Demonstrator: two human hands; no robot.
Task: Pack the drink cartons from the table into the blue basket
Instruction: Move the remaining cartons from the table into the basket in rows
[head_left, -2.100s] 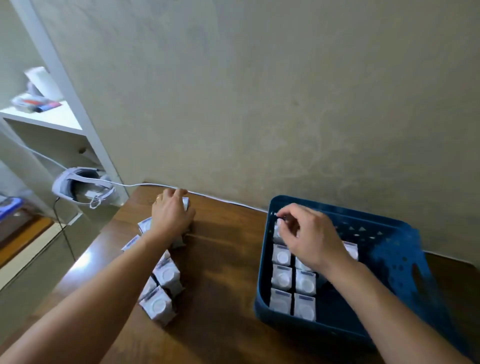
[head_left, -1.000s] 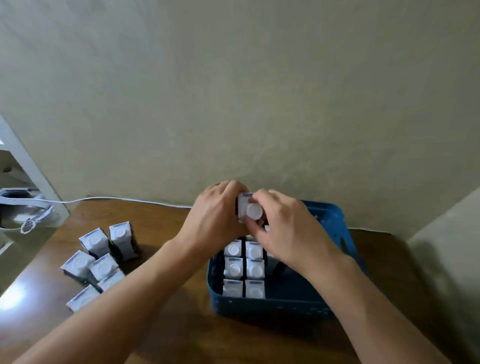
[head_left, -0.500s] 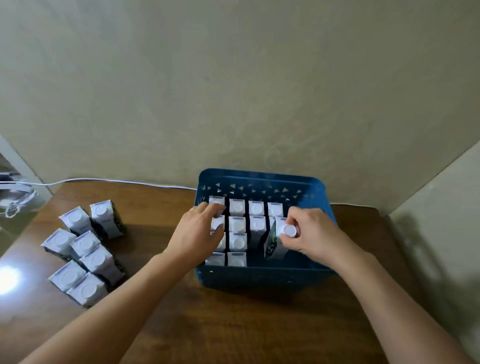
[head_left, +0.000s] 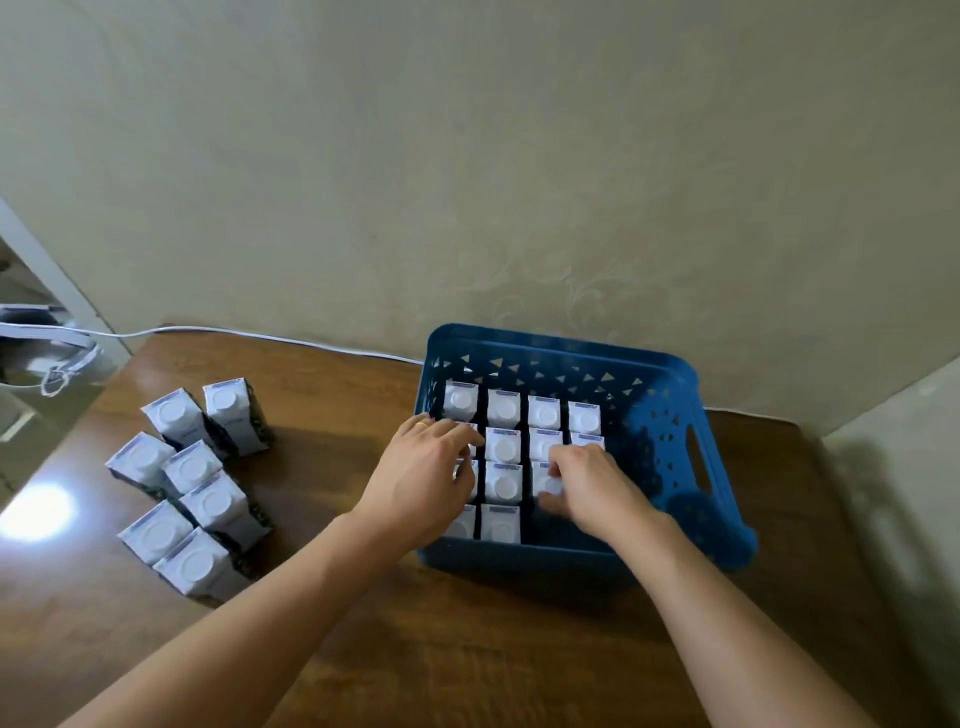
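Your right hand (head_left: 587, 488) pinches a carton (head_left: 548, 480) to seat it upright in the blue basket (head_left: 670, 415) while your left hand (head_left: 421, 478), fingers spread, steadies the neighbouring rows.

The carton (head_left: 546, 482) that the right hand (head_left: 589, 488) carried tilted half a second ago now stands upright in the basket (head_left: 670, 415), third column, the fingers curled over its top and apparently gripping it. The left hand (head_left: 421, 480) has slid a little nearer along the left column, fingers resting on the packed cartons (head_left: 503, 447).
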